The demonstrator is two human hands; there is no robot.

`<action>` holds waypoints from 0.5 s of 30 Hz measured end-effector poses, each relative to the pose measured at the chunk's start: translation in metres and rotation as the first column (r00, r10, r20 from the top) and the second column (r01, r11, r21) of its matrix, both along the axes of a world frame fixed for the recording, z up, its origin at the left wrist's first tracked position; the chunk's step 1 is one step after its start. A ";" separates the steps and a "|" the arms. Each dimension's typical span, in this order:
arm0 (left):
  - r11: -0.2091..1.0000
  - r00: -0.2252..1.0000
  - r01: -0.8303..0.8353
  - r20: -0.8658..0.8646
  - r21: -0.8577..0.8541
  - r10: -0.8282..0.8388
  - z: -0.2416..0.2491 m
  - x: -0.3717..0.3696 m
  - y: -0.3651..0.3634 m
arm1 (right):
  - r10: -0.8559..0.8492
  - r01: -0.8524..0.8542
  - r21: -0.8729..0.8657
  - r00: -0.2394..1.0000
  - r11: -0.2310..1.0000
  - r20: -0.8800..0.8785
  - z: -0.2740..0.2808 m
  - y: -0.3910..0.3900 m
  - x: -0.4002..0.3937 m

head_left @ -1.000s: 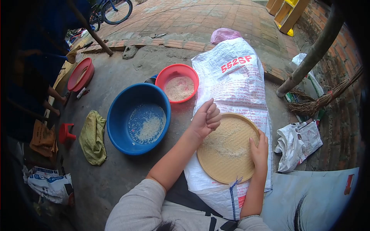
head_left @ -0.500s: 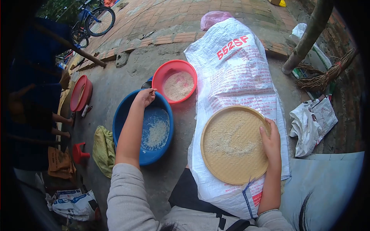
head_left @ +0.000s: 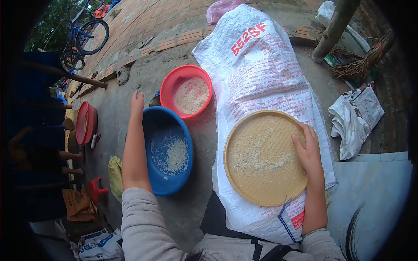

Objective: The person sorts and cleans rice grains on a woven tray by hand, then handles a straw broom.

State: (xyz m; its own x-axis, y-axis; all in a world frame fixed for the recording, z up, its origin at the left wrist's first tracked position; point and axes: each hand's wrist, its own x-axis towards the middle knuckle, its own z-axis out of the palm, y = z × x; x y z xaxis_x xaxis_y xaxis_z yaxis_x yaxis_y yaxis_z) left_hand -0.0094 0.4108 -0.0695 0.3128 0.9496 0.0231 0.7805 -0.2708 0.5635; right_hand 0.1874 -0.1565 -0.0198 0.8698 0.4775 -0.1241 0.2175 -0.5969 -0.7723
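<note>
Tray in the right hand alone as the left hand reaches away

A second ago the left hand was curled over the tray's edge; it has since swung across the blue basin and now sits just beside that basin's far-left rim, near the red basin. So only one hand steadies the tray, and the pale grains lie scattered on its weave with nothing stirring or picking at them.

The tray is in front of the body, above the near part of the white sack. The right hand grips its right rim, thumb laid along the inside and the other fingers close around the outer edge. The right forearm comes up from below, bent at the elbow. The left arm stretches nearly straight forward, passing over the blue basin's left side. Its fingers look bent in, but whether they pinch anything I cannot tell.
</note>
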 end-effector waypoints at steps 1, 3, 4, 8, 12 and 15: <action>0.979 0.973 -0.002 0.227 -0.202 0.049 0.009 0.004 -0.022 | 0.072 -0.064 -0.076 0.991 0.995 0.115 -0.003 0.000 -0.002; 0.906 0.897 0.049 0.418 -0.421 0.145 0.026 0.011 -0.066 | 0.149 -0.109 -0.190 0.966 0.976 0.212 -0.004 -0.003 -0.009; 0.880 0.849 0.173 0.519 -0.442 0.094 0.034 0.015 -0.088 | 0.231 -0.154 -0.302 0.942 0.941 0.242 -0.002 -0.002 -0.013; 0.708 0.654 0.508 0.754 -0.490 0.053 0.071 0.048 -0.190 | 0.459 -0.372 -0.368 0.869 0.852 0.184 0.002 0.002 -0.030; 0.370 0.494 0.761 0.845 -0.533 0.202 0.093 0.077 -0.298 | 0.559 -0.499 -0.263 0.786 0.826 0.266 0.010 0.011 -0.062; 0.243 0.481 0.808 0.838 -0.537 0.256 0.103 0.083 -0.364 | 0.698 -0.703 -0.131 0.630 0.699 0.340 0.022 0.017 -0.073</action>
State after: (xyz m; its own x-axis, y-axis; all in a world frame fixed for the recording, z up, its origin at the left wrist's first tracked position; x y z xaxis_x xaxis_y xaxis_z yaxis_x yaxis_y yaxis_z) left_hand 0.0736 0.0467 0.0335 0.9094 0.3322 -0.2502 -0.0353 0.6612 0.7494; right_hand 0.1146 -0.1399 0.0018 0.2533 0.9602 0.1175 0.8107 -0.1444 -0.5674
